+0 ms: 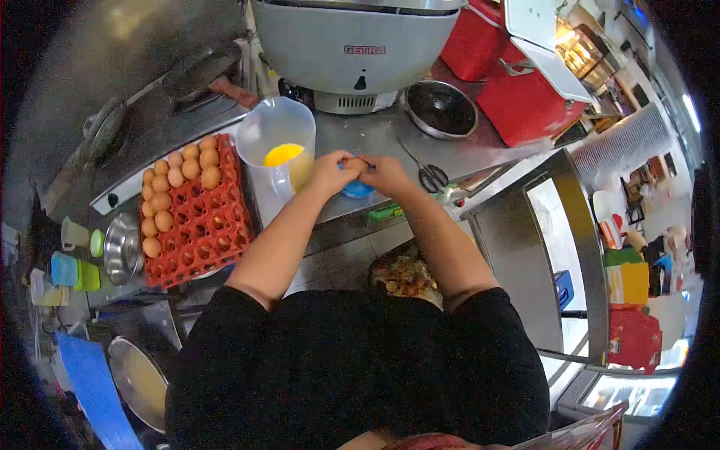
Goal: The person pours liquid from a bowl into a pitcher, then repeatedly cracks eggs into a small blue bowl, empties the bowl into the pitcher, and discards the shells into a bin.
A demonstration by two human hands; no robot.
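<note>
My left hand (332,174) and my right hand (384,177) meet fingertip to fingertip above a small blue bowl (358,189). Both are closed, with the fingers curled around something small that they hide almost entirely. Just left of my hands stands a clear plastic jug (276,124) with yellow beaten or broken egg (283,154) inside. Farther left, a red egg tray (199,244) carries several brown eggs (160,201) along its left and far sides; many of its cups hold none.
Behind my hands stands a grey GETRA machine (360,52). Right of it are a dark round pan (440,109), scissors (433,178) and red cooler boxes (529,97). A steel bowl (122,247) sits left of the tray. Below the counter edge is a bin of scraps (405,276).
</note>
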